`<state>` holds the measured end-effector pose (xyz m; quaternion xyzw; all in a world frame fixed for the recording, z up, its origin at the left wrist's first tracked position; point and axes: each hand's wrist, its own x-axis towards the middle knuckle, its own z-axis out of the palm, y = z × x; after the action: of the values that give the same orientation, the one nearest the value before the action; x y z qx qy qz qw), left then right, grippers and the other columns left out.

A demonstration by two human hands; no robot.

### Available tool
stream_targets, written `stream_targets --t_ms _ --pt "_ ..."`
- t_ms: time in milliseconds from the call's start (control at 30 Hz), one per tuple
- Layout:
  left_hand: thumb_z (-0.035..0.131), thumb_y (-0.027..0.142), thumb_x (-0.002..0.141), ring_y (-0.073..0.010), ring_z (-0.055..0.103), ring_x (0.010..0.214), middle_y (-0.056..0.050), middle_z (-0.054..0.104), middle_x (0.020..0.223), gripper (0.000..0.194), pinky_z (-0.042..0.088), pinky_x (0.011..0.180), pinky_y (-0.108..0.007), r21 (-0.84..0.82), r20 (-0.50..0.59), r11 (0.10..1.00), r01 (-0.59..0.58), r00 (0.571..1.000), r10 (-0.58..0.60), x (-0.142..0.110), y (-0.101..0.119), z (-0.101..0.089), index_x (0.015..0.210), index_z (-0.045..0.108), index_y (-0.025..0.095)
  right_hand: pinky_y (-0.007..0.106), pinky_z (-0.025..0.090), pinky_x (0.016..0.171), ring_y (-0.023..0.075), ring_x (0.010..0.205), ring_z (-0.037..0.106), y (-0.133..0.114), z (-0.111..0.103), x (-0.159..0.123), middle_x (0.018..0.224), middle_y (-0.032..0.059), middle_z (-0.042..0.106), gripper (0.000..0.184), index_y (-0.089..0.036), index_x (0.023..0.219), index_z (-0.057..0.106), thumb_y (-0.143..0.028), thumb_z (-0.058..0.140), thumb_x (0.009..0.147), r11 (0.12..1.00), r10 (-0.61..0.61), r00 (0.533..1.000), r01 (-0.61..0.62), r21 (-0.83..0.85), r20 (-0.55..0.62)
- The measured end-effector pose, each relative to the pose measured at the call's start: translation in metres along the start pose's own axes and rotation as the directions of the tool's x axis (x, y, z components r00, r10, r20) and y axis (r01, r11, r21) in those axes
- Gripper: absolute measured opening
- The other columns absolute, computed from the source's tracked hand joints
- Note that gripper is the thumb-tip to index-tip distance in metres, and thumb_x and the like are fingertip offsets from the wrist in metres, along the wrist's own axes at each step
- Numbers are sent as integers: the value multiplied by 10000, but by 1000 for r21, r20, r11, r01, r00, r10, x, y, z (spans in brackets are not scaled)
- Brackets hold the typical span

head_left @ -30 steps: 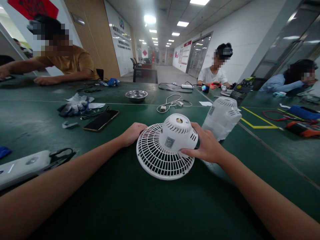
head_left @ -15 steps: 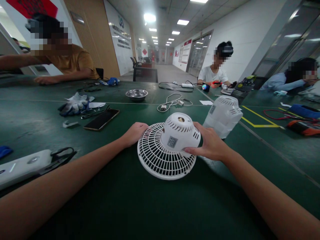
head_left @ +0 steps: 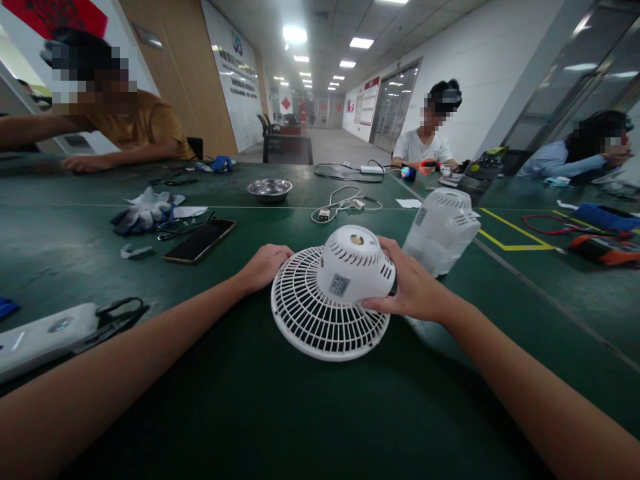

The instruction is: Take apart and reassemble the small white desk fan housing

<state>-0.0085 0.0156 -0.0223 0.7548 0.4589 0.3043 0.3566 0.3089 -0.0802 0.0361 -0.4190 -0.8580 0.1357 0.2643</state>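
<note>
A white fan head [head_left: 356, 263] lies grille side down on the green table. Its round motor housing points up, with slots, a hole in the top and a grey label on the side. My right hand [head_left: 407, 283] is wrapped round the right side of the housing, the thumb in front. At the grille's [head_left: 325, 327] far left rim, my left hand [head_left: 267, 265] is closed on the edge, its fingertips partly hidden. Just behind my right hand stands a translucent white plastic housing [head_left: 440, 230] with slots.
On the left lie a phone [head_left: 200, 241], gloves [head_left: 147, 212] and a white device with a strap [head_left: 50, 337]. A metal bowl [head_left: 270, 190] and a white cable [head_left: 345, 203] are farther back. An orange meter [head_left: 605, 250] lies right. Several people sit around the table.
The whole view has shifted slightly, so things sit a little farther left. Both hands keep their places on the fan head, which has not visibly moved on the table.
</note>
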Motion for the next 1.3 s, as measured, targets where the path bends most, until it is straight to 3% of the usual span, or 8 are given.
stream_targets --t_ms 167,267,533,667,767,900,1100,1300 --pt "583 310 840 -219 680 931 -56 753 1010 225 507 865 -329 18 58 999 -34 998 33 3 -4 -4 889 785 226 674 450 1067 430 1274 560 -4 1 -1 1475 140 511 1105 -286 1536 226 -464 857 646 1000 -10 1000 10 4 -7" --pt "647 365 836 -232 671 1003 -74 731 1095 219 497 944 -368 -15 97 997 -81 992 82 3 -3 -7 927 789 226 653 497 1016 410 1204 616 -7 2 0 1385 145 597 1011 -256 1506 306 -440 842 669 999 17 1000 -17 49 -14" --pt "804 451 728 -270 648 1103 -114 670 1249 400 493 998 -418 -335 75 941 -43 995 72 -3 2 -8 1016 754 178 606 520 984 364 1143 655 -5 3 1 1295 124 669 887 -234 1387 493 -475 875 623 973 102 985 -70 219 -138" --pt "761 489 769 -291 653 1094 -113 725 1153 430 491 1000 -435 -359 -40 931 -65 998 55 -4 -1 -6 1060 734 175 526 575 893 330 1052 695 -7 9 3 1215 112 710 715 -223 1285 565 -473 845 677 851 228 964 -128 510 -138" --pt "694 568 811 -313 637 1140 -127 707 1208 510 493 1004 -436 -358 -114 927 -113 991 77 -4 -1 -2 1125 706 167 478 603 757 302 885 734 -6 19 4 1060 108 756 552 -209 1241 599 -586 638 840 673 314 949 -217 707 -7" --pt "669 530 857 -298 657 1107 -132 701 1216 496 520 976 -422 -363 -24 918 -157 987 159 -7 6 4 1178 683 152 481 599 757 283 879 737 -4 32 4 972 96 770 529 -216 1200 645 -594 355 971 585 286 945 -303 752 159" --pt "657 445 883 -241 706 859 -99 750 956 310 581 805 -401 -234 -21 972 -9 1000 4 -10 12 9 987 731 163 454 601 728 249 838 737 5 42 6 949 74 765 539 -256 1202 646 -604 285 1004 671 246 962 -259 695 121" --pt "669 425 880 -220 704 796 -85 749 884 277 589 745 -372 -213 -124 974 -72 991 46 -12 10 11 922 737 160 479 588 788 263 880 723 20 50 7 949 72 764 495 -248 1278 613 -550 332 1005 833 201 977 -134 537 -68"
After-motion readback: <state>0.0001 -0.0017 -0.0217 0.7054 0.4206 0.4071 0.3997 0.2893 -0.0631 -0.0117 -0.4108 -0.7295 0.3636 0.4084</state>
